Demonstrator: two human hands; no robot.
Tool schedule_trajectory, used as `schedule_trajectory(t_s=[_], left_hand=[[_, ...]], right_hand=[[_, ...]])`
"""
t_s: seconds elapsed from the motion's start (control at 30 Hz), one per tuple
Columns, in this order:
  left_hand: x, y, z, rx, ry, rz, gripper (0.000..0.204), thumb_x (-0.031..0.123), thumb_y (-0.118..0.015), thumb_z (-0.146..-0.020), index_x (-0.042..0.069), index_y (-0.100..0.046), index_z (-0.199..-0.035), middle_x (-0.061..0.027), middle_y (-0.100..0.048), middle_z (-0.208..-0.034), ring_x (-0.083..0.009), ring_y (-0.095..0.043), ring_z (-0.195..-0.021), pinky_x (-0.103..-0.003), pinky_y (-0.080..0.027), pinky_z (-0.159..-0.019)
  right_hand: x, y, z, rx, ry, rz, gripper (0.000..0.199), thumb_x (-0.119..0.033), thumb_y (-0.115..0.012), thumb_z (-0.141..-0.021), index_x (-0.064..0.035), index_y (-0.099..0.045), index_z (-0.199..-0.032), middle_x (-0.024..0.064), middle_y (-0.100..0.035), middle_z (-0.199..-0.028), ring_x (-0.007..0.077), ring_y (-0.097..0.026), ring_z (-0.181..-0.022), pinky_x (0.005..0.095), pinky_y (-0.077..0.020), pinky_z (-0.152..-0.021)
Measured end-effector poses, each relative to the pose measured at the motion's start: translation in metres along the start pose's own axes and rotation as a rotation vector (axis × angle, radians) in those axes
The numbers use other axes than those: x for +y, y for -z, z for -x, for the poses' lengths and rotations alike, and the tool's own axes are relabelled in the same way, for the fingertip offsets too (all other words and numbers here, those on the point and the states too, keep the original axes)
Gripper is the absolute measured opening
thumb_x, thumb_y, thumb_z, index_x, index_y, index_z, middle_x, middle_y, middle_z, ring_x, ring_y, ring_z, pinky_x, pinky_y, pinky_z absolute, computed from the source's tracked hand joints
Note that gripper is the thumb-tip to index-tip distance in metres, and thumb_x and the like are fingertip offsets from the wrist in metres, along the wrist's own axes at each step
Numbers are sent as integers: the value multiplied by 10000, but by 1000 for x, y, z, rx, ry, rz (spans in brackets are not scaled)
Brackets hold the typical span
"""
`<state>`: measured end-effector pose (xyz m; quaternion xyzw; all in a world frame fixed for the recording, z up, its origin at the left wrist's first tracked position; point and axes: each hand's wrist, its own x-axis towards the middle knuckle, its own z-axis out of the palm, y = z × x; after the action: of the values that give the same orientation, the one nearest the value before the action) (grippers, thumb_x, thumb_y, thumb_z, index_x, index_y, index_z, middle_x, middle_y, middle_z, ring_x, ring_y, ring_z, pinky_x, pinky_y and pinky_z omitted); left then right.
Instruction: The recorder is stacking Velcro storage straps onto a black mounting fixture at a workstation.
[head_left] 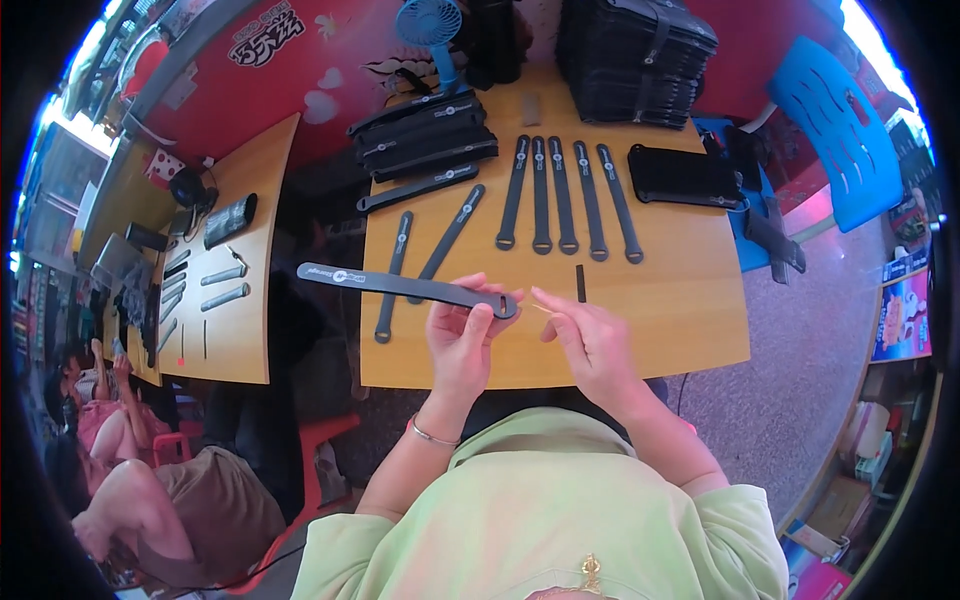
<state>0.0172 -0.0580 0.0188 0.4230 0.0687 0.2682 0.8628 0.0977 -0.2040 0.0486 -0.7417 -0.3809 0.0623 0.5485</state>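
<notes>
My left hand point(460, 352) is closed on a long black strap point(405, 287), gripping it near the end with the slot. The strap points out to the left, over the table, and has pale printing on it. Close to that slotted end, my right hand point(597, 350) has its thumb and forefinger pinched together. A thin pale sliver shows at its fingertips, too small to name. A short narrow black strip point(580, 284) lies on the table beyond my right hand.
On the wooden table point(690, 310) lie a row of straps point(541, 195), bundles of straps point(425, 138), a tall black stack point(635, 60) and a black pouch point(683, 176). A blue fan point(430, 24) stands behind. People sit by another table point(240, 330) at left; a blue chair point(835, 135) is at right.
</notes>
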Motion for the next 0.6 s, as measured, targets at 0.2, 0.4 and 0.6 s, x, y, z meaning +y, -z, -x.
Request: schedule_trajectory(t_s=[0.2,0.4,0.6], left_hand=[[0,-1,-1,32,-31,-9,347,102,-633,-869,25,-505,-1183,-113,-613,-1073,-311,-617,-1020,-363,-558,-846],[-3,-2,1,56,-60,12,337,49,-652,-842,26,-533,-1157,-109,-635,-1044,-294,-629,-992,-383,-545,-853],[-4,-5,3,107,-70,-48,322,79,-661,-845,29,-534,-1136,-108,-641,-1019,-284,-637,-971,-378,-547,-845]], right_hand=[[-9,-4,0,17,148,142,358,33,-597,-803,-99,-629,-1134,87,-660,-758,210,-639,-650,301,-473,-585],[-7,-8,1,61,210,229,384,-44,-655,-784,-146,-621,-1153,56,-627,-704,202,-587,-587,308,-458,-532],[-13,-7,1,46,183,307,346,-25,-667,-773,-135,-666,-1101,59,-658,-737,189,-578,-566,295,-444,-525]])
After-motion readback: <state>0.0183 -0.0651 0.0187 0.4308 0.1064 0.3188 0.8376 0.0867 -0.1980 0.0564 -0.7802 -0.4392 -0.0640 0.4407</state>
